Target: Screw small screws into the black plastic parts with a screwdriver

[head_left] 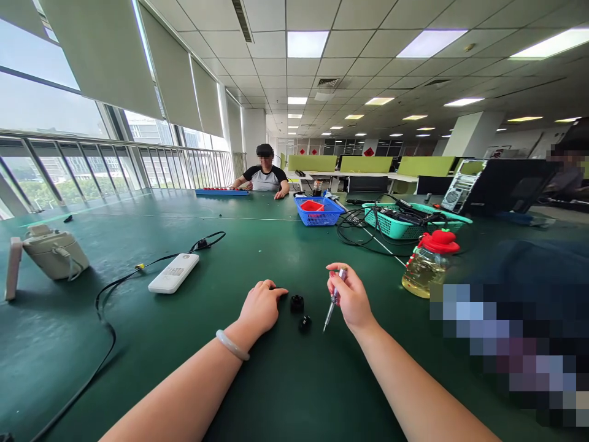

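Note:
My right hand (352,299) is closed around a screwdriver (334,301) with a clear handle. Its metal tip slants down toward the green tabletop. Two small black parts lie between my hands: a blocky black piece (297,303) and, nearer to me, a rounder black piece (304,323). Both are too small to name. My left hand (262,307) rests on the table just left of them, holding nothing, with one digit stretched toward the blocky piece. A pale bangle circles that wrist.
A white power bank (173,273) with a black cable lies left, near a beige container (56,250). Ahead are a blue basket (319,216) and a teal basket (396,227) of cables. A red-lidded bottle (427,270) stands right. Another person (267,178) sits at the far end.

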Demonstrator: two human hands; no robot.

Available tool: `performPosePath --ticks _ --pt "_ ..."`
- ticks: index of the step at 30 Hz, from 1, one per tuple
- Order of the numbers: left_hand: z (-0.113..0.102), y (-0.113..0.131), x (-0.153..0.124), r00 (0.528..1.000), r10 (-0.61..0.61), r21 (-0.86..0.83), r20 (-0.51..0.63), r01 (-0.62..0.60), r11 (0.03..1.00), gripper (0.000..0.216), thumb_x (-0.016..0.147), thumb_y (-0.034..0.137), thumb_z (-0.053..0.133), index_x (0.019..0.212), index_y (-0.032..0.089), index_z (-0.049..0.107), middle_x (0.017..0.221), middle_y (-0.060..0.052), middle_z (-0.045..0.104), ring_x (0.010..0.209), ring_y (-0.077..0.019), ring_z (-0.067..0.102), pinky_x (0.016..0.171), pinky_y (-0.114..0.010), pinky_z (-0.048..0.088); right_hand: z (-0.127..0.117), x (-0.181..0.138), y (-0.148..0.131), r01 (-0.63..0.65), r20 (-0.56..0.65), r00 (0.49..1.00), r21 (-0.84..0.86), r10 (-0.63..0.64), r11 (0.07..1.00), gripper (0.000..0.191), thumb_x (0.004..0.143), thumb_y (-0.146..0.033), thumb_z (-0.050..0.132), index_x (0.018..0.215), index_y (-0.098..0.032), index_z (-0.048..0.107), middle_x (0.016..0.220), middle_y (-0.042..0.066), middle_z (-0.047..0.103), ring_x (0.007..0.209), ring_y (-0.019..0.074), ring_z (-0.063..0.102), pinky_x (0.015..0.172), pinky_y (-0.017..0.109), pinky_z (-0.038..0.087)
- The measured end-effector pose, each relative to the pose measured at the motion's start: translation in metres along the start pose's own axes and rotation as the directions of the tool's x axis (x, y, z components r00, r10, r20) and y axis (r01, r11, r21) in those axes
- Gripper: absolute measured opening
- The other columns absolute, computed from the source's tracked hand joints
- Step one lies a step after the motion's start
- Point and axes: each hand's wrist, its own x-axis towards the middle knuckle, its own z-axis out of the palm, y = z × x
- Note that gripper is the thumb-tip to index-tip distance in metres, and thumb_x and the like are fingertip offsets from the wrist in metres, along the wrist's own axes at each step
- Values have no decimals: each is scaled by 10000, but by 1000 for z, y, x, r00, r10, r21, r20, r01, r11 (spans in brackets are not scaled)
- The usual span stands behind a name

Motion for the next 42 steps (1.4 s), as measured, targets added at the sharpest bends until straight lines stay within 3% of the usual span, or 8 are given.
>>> performPosePath --ticks 3,7,11,16,26,33,36,42 --pt "-3 2 -1 1000 3 9 16 -3 1000 407 888 158 450 1206 244 690 1168 -121 625 1087 -279 575 991 -419 453 3 -2 3 -69 70 995 0 69 998 263 785 -417 604 932 -205 551 550 -61 479 457 103 386 407 221 275" --pt "-10 10 -4 998 -1 -19 64 2 1000 348 924 242 450 1152 178 705 1243 -116 624 1270 -259 498 1129 -363 344 7 -6 8 -152 110 982 -1 151 988 288 766 -441 631 928 -214 562 554 -52 504 460 106 395 412 226 269" --pt "-12 16 -7 992 67 -161 109 -49 986 428 992 370 320 1129 175 675 1224 -93 659 1260 -239 524 1098 -354 386 8 -6 12 -210 119 971 18 207 977 314 741 -470 659 908 -221 568 544 -56 507 441 97 376 408 225 257" --pt "-11 19 -10 977 170 -189 131 -144 971 487 953 453 426 1358 197 512 1364 -91 586 1316 -275 469 1127 -437 342 5 -2 14 -236 65 971 74 232 969 368 696 -505 689 886 -217 563 533 -65 504 417 79 339 395 216 243" --pt "-18 29 -19 963 184 -127 198 -161 979 660 893 551 485 1464 242 372 1474 -96 470 1375 -313 350 1119 -534 304 4 1 18 -218 19 976 88 218 972 388 680 -518 708 872 -215 561 525 -63 508 418 79 344 388 214 234" --pt "-13 38 -24 949 144 -156 282 -103 982 834 814 639 536 1510 272 259 1561 -100 336 1459 -403 167 1107 -739 67 3 2 19 -178 -19 983 96 181 979 381 691 -520 708 877 -219 566 533 -60 507 421 86 355 390 221 240" --pt "-13 40 -25 950 152 -156 274 -112 981 853 775 597 591 1499 275 275 1560 -82 341 1458 -408 165 1100 -757 59 2 2 21 -181 -21 983 96 183 979 382 698 -525 702 882 -220 562 532 -62 507 417 84 347 388 222 239" --pt "-12 40 -23 964 114 -130 240 -84 988 688 771 259 507 1443 297 366 1516 -40 415 1452 -341 223 1112 -739 129 1 3 22 -169 0 986 57 169 984 370 719 -525 694 890 -223 565 543 -57 512 424 93 369 388 226 237"
